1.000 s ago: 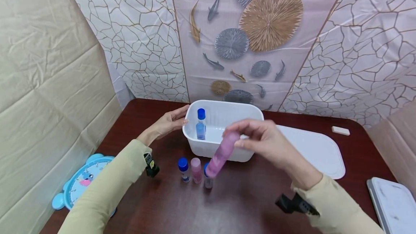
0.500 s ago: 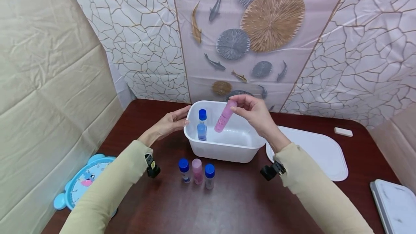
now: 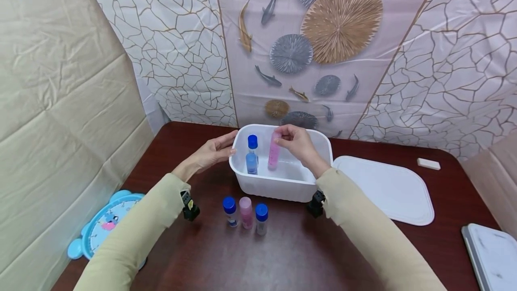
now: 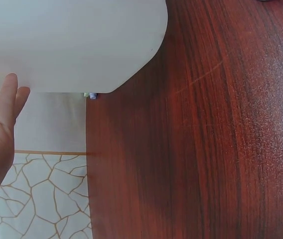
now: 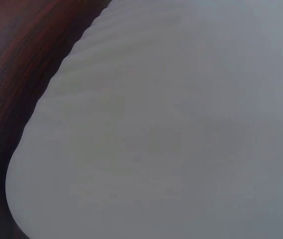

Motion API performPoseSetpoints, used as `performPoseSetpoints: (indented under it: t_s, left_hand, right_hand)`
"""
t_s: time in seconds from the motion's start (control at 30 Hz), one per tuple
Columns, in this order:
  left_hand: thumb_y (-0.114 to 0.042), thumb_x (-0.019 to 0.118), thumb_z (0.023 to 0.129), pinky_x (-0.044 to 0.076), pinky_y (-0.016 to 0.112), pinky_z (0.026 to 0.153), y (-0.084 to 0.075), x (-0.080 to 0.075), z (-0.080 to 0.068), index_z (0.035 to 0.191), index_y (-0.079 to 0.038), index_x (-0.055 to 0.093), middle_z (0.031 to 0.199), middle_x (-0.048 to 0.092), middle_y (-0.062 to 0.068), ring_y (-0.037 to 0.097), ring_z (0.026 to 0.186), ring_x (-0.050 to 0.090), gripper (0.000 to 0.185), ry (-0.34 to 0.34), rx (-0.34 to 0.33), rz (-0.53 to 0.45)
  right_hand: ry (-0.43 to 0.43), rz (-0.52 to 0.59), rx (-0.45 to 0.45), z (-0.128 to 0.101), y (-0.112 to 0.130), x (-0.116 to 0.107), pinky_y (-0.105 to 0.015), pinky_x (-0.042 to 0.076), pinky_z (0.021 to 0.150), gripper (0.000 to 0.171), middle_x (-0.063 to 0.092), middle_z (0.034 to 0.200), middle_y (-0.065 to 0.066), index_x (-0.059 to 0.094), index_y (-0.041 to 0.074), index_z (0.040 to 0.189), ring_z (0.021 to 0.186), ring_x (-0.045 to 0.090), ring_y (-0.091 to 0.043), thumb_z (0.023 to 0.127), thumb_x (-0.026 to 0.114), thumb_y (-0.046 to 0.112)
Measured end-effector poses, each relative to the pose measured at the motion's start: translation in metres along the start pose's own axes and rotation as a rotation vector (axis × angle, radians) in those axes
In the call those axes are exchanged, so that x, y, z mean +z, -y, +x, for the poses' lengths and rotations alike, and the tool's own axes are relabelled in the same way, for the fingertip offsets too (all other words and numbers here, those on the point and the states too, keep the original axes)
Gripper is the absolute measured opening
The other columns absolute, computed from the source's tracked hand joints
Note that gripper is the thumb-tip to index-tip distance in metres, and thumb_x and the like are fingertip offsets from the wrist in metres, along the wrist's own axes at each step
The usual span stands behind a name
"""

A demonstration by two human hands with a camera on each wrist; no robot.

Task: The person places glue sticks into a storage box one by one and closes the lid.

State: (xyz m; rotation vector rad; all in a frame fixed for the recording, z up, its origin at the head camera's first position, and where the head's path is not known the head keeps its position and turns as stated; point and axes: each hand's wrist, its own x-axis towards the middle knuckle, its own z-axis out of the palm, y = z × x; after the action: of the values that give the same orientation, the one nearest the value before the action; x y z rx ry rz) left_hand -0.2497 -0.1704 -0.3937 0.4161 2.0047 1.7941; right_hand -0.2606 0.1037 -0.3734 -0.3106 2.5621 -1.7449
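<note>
The right hand [image 3: 296, 140] has come down since a moment ago; the pink bottle [image 3: 273, 154] it pinches by the top, then tilted above the white tub [image 3: 282, 187], now stands near upright inside it, just beside a blue-capped bottle [image 3: 251, 156]; the left hand [image 3: 212, 152] stays with straight fingers against the tub's left wall. The lid [image 3: 383, 187] lies just right of the tub; bare table [image 3: 303, 255] spreads in front. In front of the tub stand three bottles: two blue-capped [image 3: 229, 210] [image 3: 261, 218], one pink [image 3: 245, 211] between them; five bottles altogether.
</note>
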Motion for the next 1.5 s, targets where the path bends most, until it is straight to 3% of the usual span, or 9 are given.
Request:
performPoseSetpoints:
  t_s: [0.33, 0.97, 1.07, 1.23, 1.37, 1.5]
  left_hand:
    - [-0.013, 0.061, 0.092, 0.042, 0.038, 0.102, -0.001, -0.001, 0.000, 0.150, -0.015, 0.025, 0.153, 0.030, 0.008, 0.027, 0.136, 0.036, 0.068, 0.006, 0.011, -0.020]
    - [-0.012, 0.059, 0.093, 0.042, 0.038, 0.102, 0.004, 0.000, 0.000, 0.150, -0.016, 0.025, 0.153, 0.030, 0.007, 0.027, 0.136, 0.036, 0.067, 0.000, -0.005, -0.021]
    - [-0.013, 0.060, 0.092, 0.042, 0.038, 0.102, 0.003, 0.000, 0.000, 0.150, -0.017, 0.025, 0.153, 0.031, 0.007, 0.026, 0.136, 0.037, 0.067, 0.002, -0.004, -0.017]
    - [-0.013, 0.059, 0.093, 0.043, 0.038, 0.101, 0.002, -0.001, 0.000, 0.150, -0.017, 0.026, 0.152, 0.031, 0.007, 0.028, 0.135, 0.038, 0.067, 0.013, 0.009, -0.014]
    - [-0.012, 0.059, 0.093, 0.042, 0.038, 0.101, 0.001, -0.001, 0.001, 0.150, -0.017, 0.025, 0.152, 0.031, 0.008, 0.028, 0.135, 0.038, 0.066, 0.017, 0.010, -0.019]
    - [-0.012, 0.059, 0.093, 0.042, 0.040, 0.102, 0.002, -0.001, 0.001, 0.150, -0.017, 0.025, 0.152, 0.031, 0.008, 0.028, 0.135, 0.039, 0.067, 0.017, 0.010, -0.025]
  right_hand:
    - [0.051, -0.063, 0.030, 0.004, -0.002, 0.007, -0.027, 0.053, 0.084, 0.027, 0.065, 0.107, -0.022, 0.062, -0.005, 0.113, 0.091, 0.060, -0.020, 0.086, 0.064, -0.001]
    - [0.104, -0.080, -0.012, -0.006, 0.002, 0.003, -0.038, 0.050, 0.094, 0.038, 0.061, 0.120, -0.022, 0.056, -0.005, 0.125, 0.110, 0.060, -0.032, 0.088, 0.064, 0.003]
    - [0.074, -0.055, -0.048, -0.014, 0.011, -0.004, -0.035, 0.051, 0.092, 0.037, 0.061, 0.119, -0.022, 0.057, -0.004, 0.124, 0.109, 0.060, -0.030, 0.089, 0.064, 0.005]
    - [0.044, 0.045, -0.111, -0.039, 0.033, -0.013, -0.020, 0.052, 0.084, 0.034, 0.063, 0.116, -0.020, 0.060, -0.001, 0.121, 0.102, 0.061, -0.019, 0.089, 0.063, 0.009]
    - [0.104, 0.113, -0.149, -0.065, 0.041, -0.010, -0.016, 0.052, 0.078, 0.031, 0.066, 0.112, -0.018, 0.062, -0.001, 0.117, 0.095, 0.063, -0.009, 0.088, 0.065, 0.007]
    - [0.210, 0.194, -0.173, -0.090, 0.035, -0.002, -0.021, 0.054, 0.082, 0.029, 0.066, 0.111, -0.019, 0.063, -0.003, 0.114, 0.098, 0.065, -0.011, 0.086, 0.066, 0.003]
